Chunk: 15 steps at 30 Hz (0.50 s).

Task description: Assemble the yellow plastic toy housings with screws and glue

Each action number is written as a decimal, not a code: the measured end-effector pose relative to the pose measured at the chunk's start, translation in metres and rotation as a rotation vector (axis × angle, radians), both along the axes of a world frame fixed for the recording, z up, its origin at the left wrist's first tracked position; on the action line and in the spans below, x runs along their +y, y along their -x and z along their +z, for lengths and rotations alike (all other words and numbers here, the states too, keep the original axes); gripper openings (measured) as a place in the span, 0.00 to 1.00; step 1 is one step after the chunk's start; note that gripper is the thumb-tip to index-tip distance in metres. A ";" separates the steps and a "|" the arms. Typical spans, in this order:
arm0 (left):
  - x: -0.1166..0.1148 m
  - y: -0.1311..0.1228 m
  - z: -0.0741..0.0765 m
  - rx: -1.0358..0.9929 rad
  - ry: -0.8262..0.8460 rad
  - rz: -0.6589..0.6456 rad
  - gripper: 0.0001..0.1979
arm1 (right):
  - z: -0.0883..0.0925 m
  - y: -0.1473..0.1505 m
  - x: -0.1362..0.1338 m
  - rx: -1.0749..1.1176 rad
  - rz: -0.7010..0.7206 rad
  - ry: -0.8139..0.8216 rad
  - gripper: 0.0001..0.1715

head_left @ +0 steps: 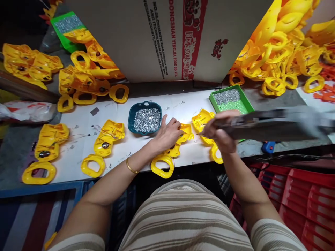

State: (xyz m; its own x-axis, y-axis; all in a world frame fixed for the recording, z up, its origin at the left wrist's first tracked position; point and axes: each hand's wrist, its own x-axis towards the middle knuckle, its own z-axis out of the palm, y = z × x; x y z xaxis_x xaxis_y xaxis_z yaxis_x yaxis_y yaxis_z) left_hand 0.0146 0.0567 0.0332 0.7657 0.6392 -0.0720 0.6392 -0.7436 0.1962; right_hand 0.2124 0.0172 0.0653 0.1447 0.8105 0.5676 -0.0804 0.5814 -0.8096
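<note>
My left hand [169,135] rests with curled fingers on a yellow plastic shell [185,134], holding it against the white board. A yellow ring-shaped handle [162,166] juts from its near end. My right hand [222,134] is wrapped round a dark grey power screwdriver [272,123], blurred by motion, its body stretching to the right. Its thin tip points left, close to another yellow shell [202,120] partly behind my fingers. Beside my left hand stands a dark teal basket [130,118] of small silver screws [147,120].
Two more yellow shells [52,141] [108,137] with wires lie at left. A green tray [246,101] of screws sits at back right. A large carton [157,42] stands behind. Yellow parts [277,52] pile at right; a red crate [300,195] is below.
</note>
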 end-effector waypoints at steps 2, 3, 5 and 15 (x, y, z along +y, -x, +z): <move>0.003 0.004 0.008 -0.030 0.020 -0.028 0.11 | 0.005 -0.023 -0.006 0.125 -0.119 -0.066 0.12; 0.004 0.003 0.011 -0.067 0.024 -0.013 0.11 | 0.004 -0.034 -0.007 0.163 -0.186 -0.065 0.11; 0.005 -0.008 0.015 -0.160 0.016 0.067 0.13 | -0.002 -0.053 -0.008 0.178 -0.328 0.002 0.11; 0.007 -0.094 0.000 -0.170 0.150 0.165 0.12 | -0.034 -0.068 -0.007 0.159 -0.402 0.130 0.16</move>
